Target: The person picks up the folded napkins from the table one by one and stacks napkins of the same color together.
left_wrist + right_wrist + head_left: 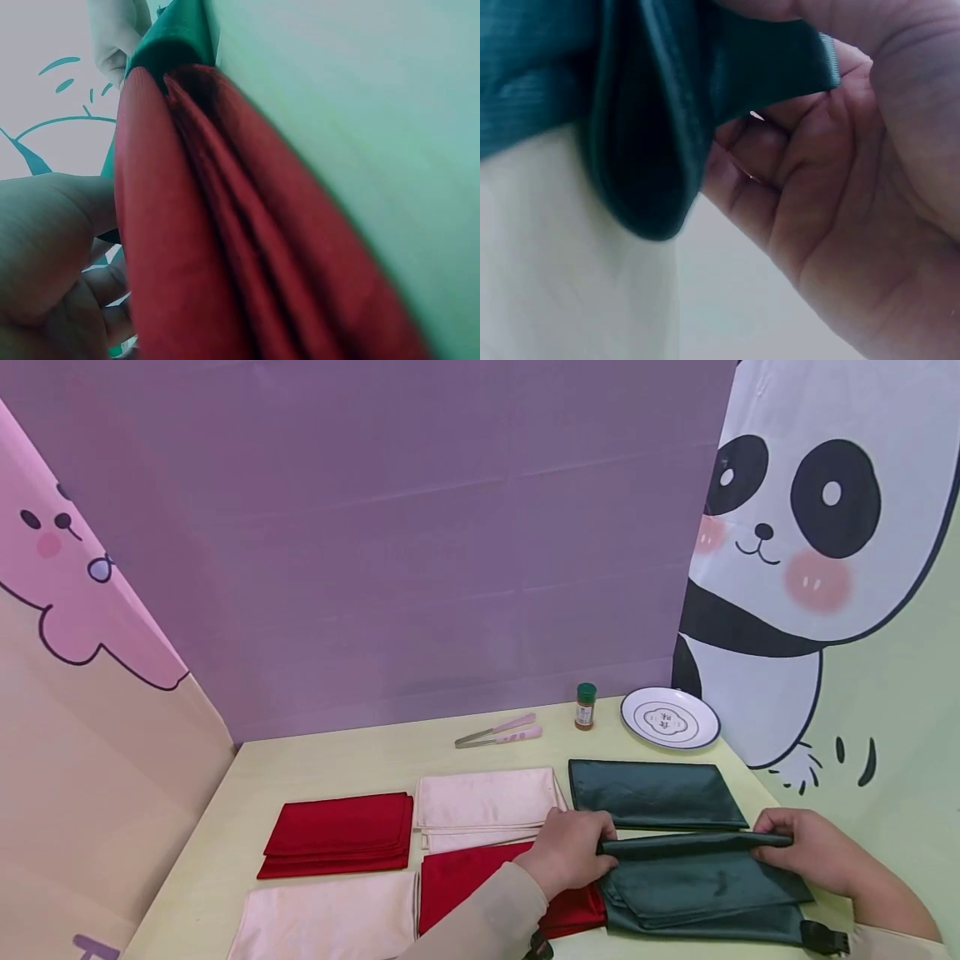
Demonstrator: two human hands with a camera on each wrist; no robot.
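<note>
My left hand (567, 852) pinches the far left corner of a folded dark green cloth (697, 885) with a satiny sheen. At its far right corner, my right hand (813, 853) grips the same cloth, thumb and fingers on the edge. That far edge is raised and rolled over. The right wrist view shows a looped green fold (649, 150) beside the fingers. Partly under my left forearm lies a folded red cloth (468, 877), whose layered edges fill the left wrist view. Another folded green cloth (656, 793) lies flat just beyond the held one.
Two folded pale pink cloths, one far (487, 800) and one near (330, 914), and a red one (337, 835) lie to the left. Along the back are tongs (498, 733), a green-capped jar (585, 707) and a white plate (670, 718). A purple wall (450, 543) stands behind.
</note>
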